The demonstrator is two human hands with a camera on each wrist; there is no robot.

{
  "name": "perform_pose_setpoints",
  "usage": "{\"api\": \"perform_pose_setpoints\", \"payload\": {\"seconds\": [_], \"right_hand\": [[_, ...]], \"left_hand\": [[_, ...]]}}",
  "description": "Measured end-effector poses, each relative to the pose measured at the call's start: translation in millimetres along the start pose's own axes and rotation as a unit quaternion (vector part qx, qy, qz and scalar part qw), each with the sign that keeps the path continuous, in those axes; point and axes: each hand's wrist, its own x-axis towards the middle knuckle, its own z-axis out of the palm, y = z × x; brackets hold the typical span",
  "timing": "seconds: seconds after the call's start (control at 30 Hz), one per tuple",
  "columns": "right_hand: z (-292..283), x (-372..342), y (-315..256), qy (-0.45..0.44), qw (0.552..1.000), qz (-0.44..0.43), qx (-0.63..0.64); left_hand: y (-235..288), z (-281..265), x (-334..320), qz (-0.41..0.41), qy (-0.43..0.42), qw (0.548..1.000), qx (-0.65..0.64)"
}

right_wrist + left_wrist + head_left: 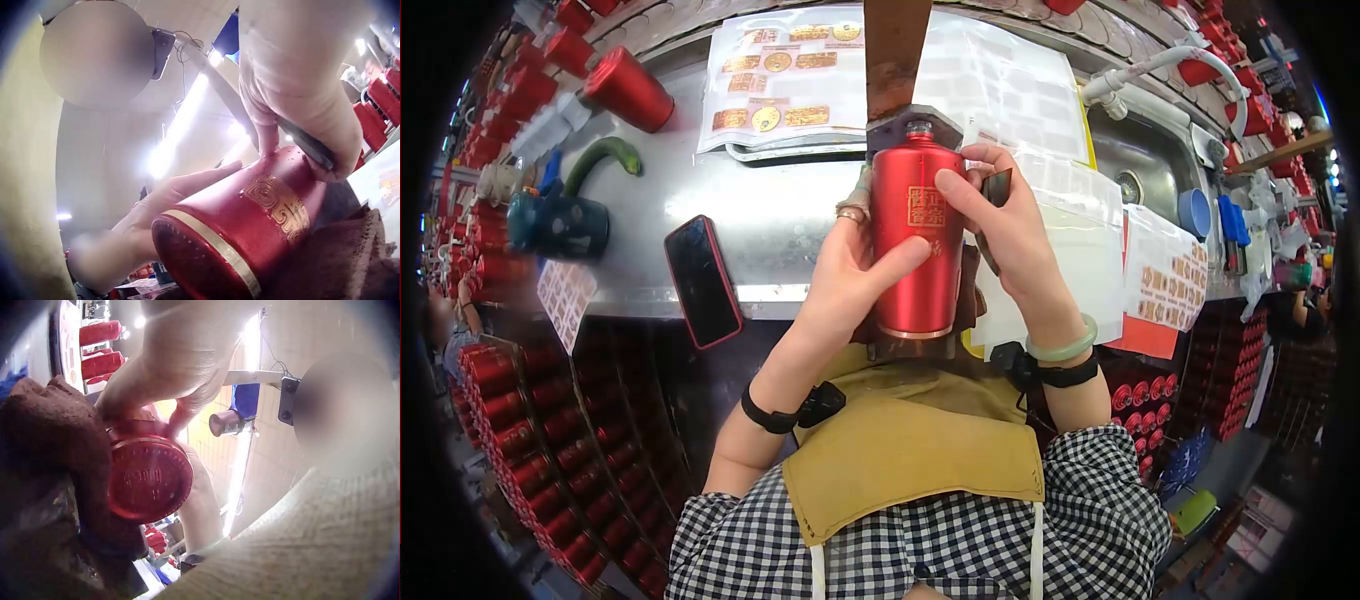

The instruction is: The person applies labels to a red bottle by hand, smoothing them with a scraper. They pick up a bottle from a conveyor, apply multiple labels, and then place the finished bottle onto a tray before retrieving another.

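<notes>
A red metallic bottle (918, 285) with gold characters lies with its capless-looking dark neck away from the person. My left hand (840, 265) holds it from the left side, thumb laid across its front. On the other side my right hand (1015, 225) grips its shoulder, thumb on the front near the gold square emblem (275, 203). A dark, flat, narrow tool (997, 188) is tucked in the right hand's fingers. Brown cloth (340, 262) lies under the bottle. The embossed red base (153, 481) faces the left wrist camera.
Sheets of gold stickers (785, 85) lie behind, near a brown upright board (895, 55). To the left are a phone (703, 283), a dark teal mug (560, 225) and a red bottle (628, 90). A sink (1135, 150) with a tap is at right. Racks of red bottles (540, 450) stand below.
</notes>
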Motion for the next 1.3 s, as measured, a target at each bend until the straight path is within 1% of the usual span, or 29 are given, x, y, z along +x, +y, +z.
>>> {"api": "perform_pose_setpoints", "payload": {"seconds": [0.03,0.07,0.1,0.17,0.23,0.37,0.43,0.5,0.57,0.7,0.77,1.0,1.07,1.1,1.17,1.2,1.27,1.3], "right_hand": [[-1.2,-0.2,-1.9,0.000,1.000,0.029,0.011],[-1.6,0.4,-1.5,-0.005,0.999,0.025,0.022],[-1.6,-0.1,-1.8,-0.005,0.999,0.027,0.021],[-4.5,-0.9,-6.7,-0.008,0.997,0.044,0.055],[-4.5,-2.8,-3.8,-0.009,0.998,0.034,0.049],[-3.6,-5.8,-1.8,-0.026,0.999,-0.003,0.045],[-4.3,-3.9,2.0,-0.032,0.999,-0.016,0.039],[-3.3,-4.0,3.3,-0.037,0.998,-0.032,0.030],[-2.5,-5.0,0.9,-0.037,0.999,-0.018,0.015],[-5.1,-5.8,-3.1,-0.034,0.999,-0.022,0.026],[-3.2,-7.3,-6.5,-0.018,0.999,-0.003,0.032],[-6.8,-8.6,-3.8,-0.014,0.999,-0.007,0.029],[-11.4,-9.8,-5.5,-0.034,0.999,0.006,0.041],[-14.7,-10.8,-7.8,-0.034,0.998,0.007,0.043],[-15.9,-16.9,-10.3,-0.009,1.000,0.019,-0.014],[-17.4,-19.7,-5.4,-0.009,1.000,-0.005,-0.022],[-25.3,-28.9,-1.6,-0.018,1.000,-0.015,0.003],[-28.2,-34.9,0.1,-0.026,0.999,-0.027,0.028]], "left_hand": [[-0.2,-2.2,0.1,0.000,0.001,1.000,0.000],[-0.6,-5.4,0.5,-0.021,0.001,0.995,-0.095],[-1.3,-8.1,0.8,-0.042,0.001,0.981,-0.190],[-1.2,-6.0,2.8,-0.040,0.002,0.984,-0.175],[-3.4,-7.3,1.6,-0.051,0.049,0.986,-0.149],[0.2,-6.8,2.3,-0.058,0.037,0.990,-0.126],[2.2,-0.4,0.6,-0.026,0.017,0.999,-0.012],[-0.3,0.7,0.7,-0.035,0.029,0.999,-0.023],[-3.1,0.1,0.1,-0.016,0.025,1.000,-0.003],[0.0,5.7,1.8,-0.022,0.024,0.999,0.000],[-0.5,5.1,2.2,-0.020,0.026,0.999,0.011],[-4.8,4.7,1.8,-0.007,0.026,1.000,-0.011],[-6.8,-0.2,4.5,-0.029,0.033,0.991,-0.125],[-6.0,2.3,5.1,-0.029,0.033,0.991,-0.124],[-2.6,3.4,3.7,-0.037,0.050,0.992,-0.107],[-4.5,2.1,3.3,-0.036,0.050,0.992,-0.107],[-7.9,-0.3,3.0,-0.019,0.025,0.998,-0.051],[-7.9,0.6,2.3,-0.020,0.027,0.998,-0.050]]}}
